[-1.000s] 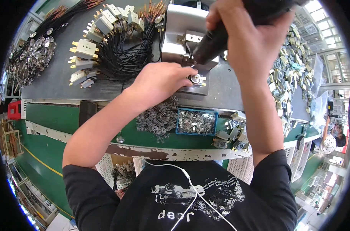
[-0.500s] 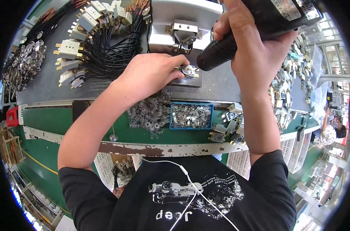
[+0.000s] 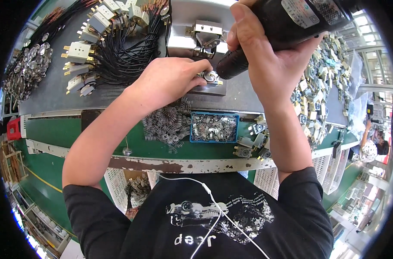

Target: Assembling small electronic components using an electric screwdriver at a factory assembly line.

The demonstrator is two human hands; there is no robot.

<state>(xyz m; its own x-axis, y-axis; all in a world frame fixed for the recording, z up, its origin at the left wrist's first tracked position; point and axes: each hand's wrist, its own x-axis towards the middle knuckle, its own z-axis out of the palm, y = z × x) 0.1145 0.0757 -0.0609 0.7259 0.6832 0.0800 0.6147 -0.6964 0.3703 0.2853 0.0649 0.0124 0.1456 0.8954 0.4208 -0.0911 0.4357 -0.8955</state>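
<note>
My right hand [image 3: 272, 64] is wrapped round a black handheld power tool [image 3: 276, 23] with a pale label. The tool's black cylindrical nose points down and left, its tip just beside a small part with a round, shiny metal disc [image 3: 211, 77]. That part lies on a flat metal block [image 3: 213, 90]. My left hand [image 3: 168, 77] pinches it from the left between thumb and forefinger. What the fingers cover cannot be seen. A metal fixture [image 3: 208, 34] stands just behind the block.
White plug-like switch units [image 3: 79, 52] with black wires lie left, beside piled metal discs [image 3: 30, 71]. In front are loose springs [image 3: 166, 125] and a blue tray [image 3: 237, 128] of small metal pieces. Many switch units [image 3: 311, 95] heap at the right. Another person [image 3: 369, 149] is far right.
My right hand has moved left and slightly down with the power tool, so its nose is now close beside the metal disc. My left hand keeps its pinch at the block.
</note>
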